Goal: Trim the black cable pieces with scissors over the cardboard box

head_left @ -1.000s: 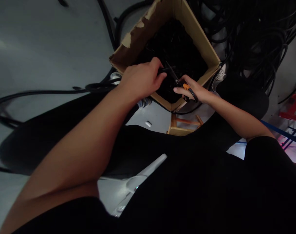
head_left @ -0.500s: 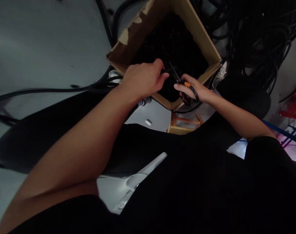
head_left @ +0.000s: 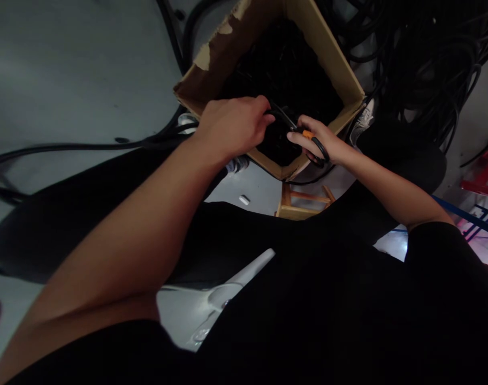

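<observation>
Orange-and-black scissors [head_left: 307, 134] are gripped in the right hand [head_left: 319, 140], its fingers closed around the looped handles and the thin blades angled up and left. The left hand [head_left: 231, 128] is curled, its fingertips [head_left: 263, 107] pinching a black cable [head_left: 276, 110] where the blades point. Whether the blades touch the cable is hard to tell against the dark background. The work in hand looks like cutting this cable, and the next move seems to call for holding it steady while the blades close on it.

Both hands are over the open mouth of a cardboard box [head_left: 328, 69], whose inside is packed with more black cable [head_left: 292, 59]. Paper is torn from the box's rim at the far left edge. A wooden stool [head_left: 292, 213] shows just below the box's near corner, and black-clad legs [head_left: 404, 160] lie to either side. Beyond the box is a heap of black cables [head_left: 420, 64], while a long single cable [head_left: 67, 145] runs across the grey floor [head_left: 67, 69]. A small white object [head_left: 244, 200] lies on the floor below the box.
</observation>
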`<state>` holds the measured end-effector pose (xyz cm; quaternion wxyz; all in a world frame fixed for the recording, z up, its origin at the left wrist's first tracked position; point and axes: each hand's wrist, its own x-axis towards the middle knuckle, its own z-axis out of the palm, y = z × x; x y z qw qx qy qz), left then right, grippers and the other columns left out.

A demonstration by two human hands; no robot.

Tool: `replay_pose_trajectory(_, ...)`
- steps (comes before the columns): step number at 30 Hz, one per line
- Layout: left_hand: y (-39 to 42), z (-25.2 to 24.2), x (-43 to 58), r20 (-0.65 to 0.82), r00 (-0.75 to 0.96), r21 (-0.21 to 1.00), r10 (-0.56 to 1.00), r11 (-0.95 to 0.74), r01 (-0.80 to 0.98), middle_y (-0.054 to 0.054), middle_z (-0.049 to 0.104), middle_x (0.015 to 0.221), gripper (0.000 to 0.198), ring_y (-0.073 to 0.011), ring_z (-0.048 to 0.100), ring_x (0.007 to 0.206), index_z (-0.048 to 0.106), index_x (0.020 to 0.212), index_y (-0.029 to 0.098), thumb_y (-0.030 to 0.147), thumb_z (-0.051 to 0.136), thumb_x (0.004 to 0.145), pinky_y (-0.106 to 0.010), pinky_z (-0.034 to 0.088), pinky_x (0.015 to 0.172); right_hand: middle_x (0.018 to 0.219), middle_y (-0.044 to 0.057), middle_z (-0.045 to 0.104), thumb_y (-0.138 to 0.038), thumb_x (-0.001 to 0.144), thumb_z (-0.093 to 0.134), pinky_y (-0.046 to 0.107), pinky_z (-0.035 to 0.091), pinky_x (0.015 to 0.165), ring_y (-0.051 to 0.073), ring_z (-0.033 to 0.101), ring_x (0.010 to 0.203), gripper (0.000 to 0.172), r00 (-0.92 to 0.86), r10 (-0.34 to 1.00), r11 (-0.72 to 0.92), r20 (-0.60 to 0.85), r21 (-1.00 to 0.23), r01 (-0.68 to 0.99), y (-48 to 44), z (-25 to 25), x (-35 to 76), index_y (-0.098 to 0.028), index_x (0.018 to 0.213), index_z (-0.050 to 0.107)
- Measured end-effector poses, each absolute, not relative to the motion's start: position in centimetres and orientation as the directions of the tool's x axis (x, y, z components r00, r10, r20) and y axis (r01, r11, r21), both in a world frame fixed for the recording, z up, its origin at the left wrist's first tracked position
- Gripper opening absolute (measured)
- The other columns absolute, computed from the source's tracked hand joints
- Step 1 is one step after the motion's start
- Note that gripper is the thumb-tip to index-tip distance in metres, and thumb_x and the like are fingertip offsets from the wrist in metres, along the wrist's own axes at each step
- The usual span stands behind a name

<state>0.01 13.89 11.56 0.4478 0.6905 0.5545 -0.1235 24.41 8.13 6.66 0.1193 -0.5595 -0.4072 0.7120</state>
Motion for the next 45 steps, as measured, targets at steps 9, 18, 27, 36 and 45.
replay_pose_trajectory(9,14.6,11.3,-0.5,-0.690,0.439,0.464,0.576,-0.114,0.879,-0.013,0.084,0.172,0.068,-0.0449,0.076,0.159,0.080,0.178,0.024,0.046,0.039,0.130,-0.067,0.059,0.138,0.084,-0.006,0.054,-0.083,0.116,0.090,0.026,0.039,0.055,0.015,0.051,0.066,0.067,-0.408,0.594,-0.639,-0.694,-0.714,0.285,7.8,6.6,25.0,-0.030,0.114,0.049)
replay_pose_trajectory(18,14.5,10.3,-0.4,-0.685,0.467,0.512,0.559,-0.086,0.855,-0.007,0.087,0.168,0.069,-0.0400,0.076,0.157,0.083,0.172,0.031,0.061,0.037,0.131,-0.058,0.058,0.135,0.085,-0.008,0.053,-0.082,0.115,0.093,0.026,0.044,0.057,0.015,0.053,0.067,0.068,-0.418,0.577,-0.662,-0.701,-0.702,0.263,7.5,5.5,24.9,-0.030,0.119,0.049)
replay_pose_trajectory(27,15.3,9.1,-2.0,-0.675,0.415,0.504,0.610,-0.029,0.863,-0.002,0.094,0.134,0.071,-0.0379,0.075,0.153,0.079,0.178,0.029,0.069,0.045,0.130,-0.052,0.057,0.134,0.084,-0.011,0.044,-0.068,0.118,0.096,0.024,0.047,0.060,0.012,0.048,0.067,0.063,-0.409,0.603,-0.634,-0.685,-0.723,0.275,7.6,5.6,25.3,-0.031,0.115,0.045)
replay_pose_trajectory(36,15.2,11.1,-0.3,-0.715,0.390,0.432,0.581,-0.072,0.899,-0.020,0.084,0.169,0.068,-0.0431,0.075,0.162,0.073,0.183,0.009,0.042,0.041,0.133,-0.053,0.057,0.142,0.102,-0.004,0.062,-0.068,0.119,0.093,0.026,0.062,0.079,0.017,0.069,0.091,0.054,-0.362,0.629,-0.643,-0.687,-0.723,0.254,6.4,4.8,24.3,-0.030,0.122,0.054)
replay_pose_trajectory(45,14.0,6.7,-0.2,-0.644,0.510,0.573,0.570,-0.082,0.815,-0.018,0.086,0.157,0.067,-0.0498,0.072,0.169,0.077,0.179,0.013,0.053,0.051,0.132,-0.061,0.049,0.151,0.112,-0.001,0.063,-0.081,0.130,0.071,0.027,0.066,0.088,0.015,0.069,0.094,0.058,-0.466,0.685,-0.469,-0.560,-0.829,0.305,6.6,1.6,24.5,-0.028,0.124,0.049)
